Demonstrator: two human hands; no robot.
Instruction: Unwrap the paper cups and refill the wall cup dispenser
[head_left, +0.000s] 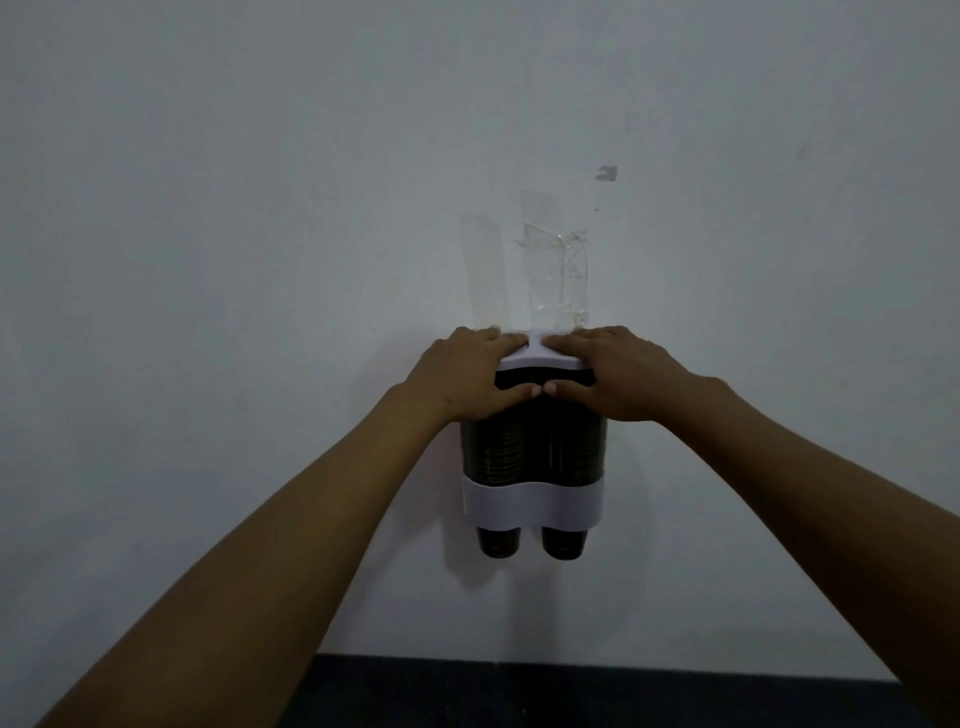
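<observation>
The wall cup dispenser (535, 452) hangs on the white wall, a dark see-through twin tube with a white band (535, 506) low down. Stacked dark cups fill both tubes, and one cup bottom (498, 543) sticks out under the left tube and another (563, 544) under the right. A white lid (540, 358) sits on top. My left hand (467, 374) lies flat on the lid's left half and my right hand (618, 374) on its right half. Fingers rest straight on top, and both thumbs touch the dark front just under the lid's rim. No wrapper is in view.
Strips of clear tape (558, 275) stick to the wall right above the dispenser, with a small grey mark (607, 173) higher up. A dark strip (571, 691) runs along the bottom of the wall.
</observation>
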